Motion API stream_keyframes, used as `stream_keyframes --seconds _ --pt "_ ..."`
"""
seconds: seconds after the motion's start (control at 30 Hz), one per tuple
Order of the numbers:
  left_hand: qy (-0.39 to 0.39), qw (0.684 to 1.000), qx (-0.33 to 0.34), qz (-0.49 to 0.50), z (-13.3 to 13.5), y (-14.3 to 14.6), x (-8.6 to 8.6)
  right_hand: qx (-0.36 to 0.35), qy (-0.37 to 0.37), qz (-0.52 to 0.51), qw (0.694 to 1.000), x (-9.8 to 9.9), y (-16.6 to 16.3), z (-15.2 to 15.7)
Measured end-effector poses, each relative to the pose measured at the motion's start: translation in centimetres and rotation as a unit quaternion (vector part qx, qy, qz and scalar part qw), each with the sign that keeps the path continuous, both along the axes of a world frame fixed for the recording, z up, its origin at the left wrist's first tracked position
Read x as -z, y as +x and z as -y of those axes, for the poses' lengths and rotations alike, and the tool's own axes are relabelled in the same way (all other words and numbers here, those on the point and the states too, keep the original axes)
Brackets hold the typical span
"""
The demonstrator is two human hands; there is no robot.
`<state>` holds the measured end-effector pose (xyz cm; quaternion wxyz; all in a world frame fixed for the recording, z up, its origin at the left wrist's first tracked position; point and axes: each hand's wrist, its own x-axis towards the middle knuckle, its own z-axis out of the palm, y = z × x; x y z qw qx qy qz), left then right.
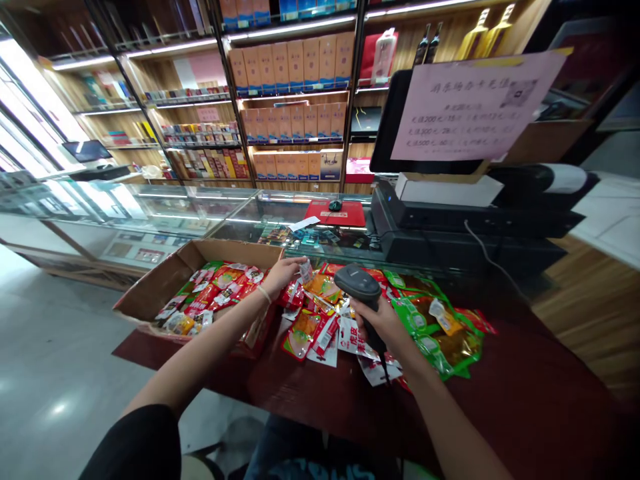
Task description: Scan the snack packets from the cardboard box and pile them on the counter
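Observation:
My right hand (383, 323) is closed round the grip of a black barcode scanner (357, 281), its head turned toward the left. My left hand (281, 275) pinches a small white snack packet (305, 271) just in front of the scanner's head, over the corner of a cardboard box. Under both hands lies a heap of red, orange and white snack packets (313, 327) on a dark red wooden counter (525, 400).
An open cardboard box (163, 283) at the left holds several packets. Green packets (440, 330) lie to the right. Behind stand a black cash register with a screen (440, 220), a pink paper notice (475, 107), glass display counters (150, 213) and shelves of boxed goods.

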<state>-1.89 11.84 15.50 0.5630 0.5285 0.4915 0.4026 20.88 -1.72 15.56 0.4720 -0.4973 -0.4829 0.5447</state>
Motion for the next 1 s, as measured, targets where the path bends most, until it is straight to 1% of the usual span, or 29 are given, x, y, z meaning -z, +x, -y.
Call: stream_keyframes --seconds 0.03,0.1,0.17,0.23,0.3,0.33,0.37,0.43,0.5,0.57,0.63,0.73,0.8,0.87,0.93,1.0 --pt "0.012 0.998 0.01 -0.059 0.0 0.3 0.4 0.004 -0.005 -0.003 1.0 0.2 0.3 0.1" --pt "0.054 0.985 0.043 -0.161 0.0 1.0 1.3 0.016 -0.021 -0.012 1.0 0.4 0.7 0.3" --pt "0.093 0.962 0.111 -0.231 -0.1 1.7 2.0 0.03 -0.041 -0.02 0.999 0.4 1.0 0.6" --pt "0.101 0.933 0.205 -0.277 -0.1 2.4 2.7 0.041 -0.058 -0.023 0.997 0.3 1.3 0.8" --pt "0.089 0.908 0.283 -0.296 -0.3 3.0 3.5 0.044 -0.074 -0.022 0.996 0.4 1.6 1.0" --pt "0.084 0.902 0.307 -0.291 -0.4 3.2 4.0 0.044 -0.078 -0.02 0.996 0.5 1.8 1.0" --pt "0.081 0.901 0.323 -0.277 -0.6 3.4 4.5 0.045 -0.081 -0.018 0.996 0.5 1.9 1.1" --pt "0.074 0.911 0.333 -0.233 -1.2 3.6 5.4 0.048 -0.084 -0.013 0.995 0.6 2.1 1.1" --pt "0.055 0.927 0.321 -0.185 -1.7 3.5 5.8 0.054 -0.083 -0.01 0.995 0.7 2.1 1.1" --pt "0.038 0.943 0.294 -0.15 -2.2 3.1 5.5 0.058 -0.078 -0.016 0.995 0.7 2.0 1.0" --pt "0.039 0.956 0.266 -0.119 -2.5 2.3 4.4 0.052 -0.069 -0.025 0.996 0.6 1.8 0.8" --pt "0.068 0.972 0.206 -0.088 -2.3 0.2 1.7 0.024 -0.049 -0.029 0.998 0.5 1.2 0.3" --pt "0.096 0.98 0.153 -0.085 -1.9 -1.8 -0.1 0.0 -0.04 -0.023 0.999 0.3 0.6 -0.2" --pt "0.12 0.984 0.105 -0.082 -1.5 -4.3 -1.3 -0.027 -0.035 -0.015 0.999 -0.3 -0.3 -0.7" --pt "0.137 0.986 0.055 -0.081 -1.2 -7.3 -1.9 -0.053 -0.024 -0.006 0.998 -0.9 -1.5 -1.3" --pt "0.147 0.985 0.0 -0.09 -1.1 -10.7 -1.9 -0.077 -0.01 0.006 0.997 -1.6 -3.3 -2.3"
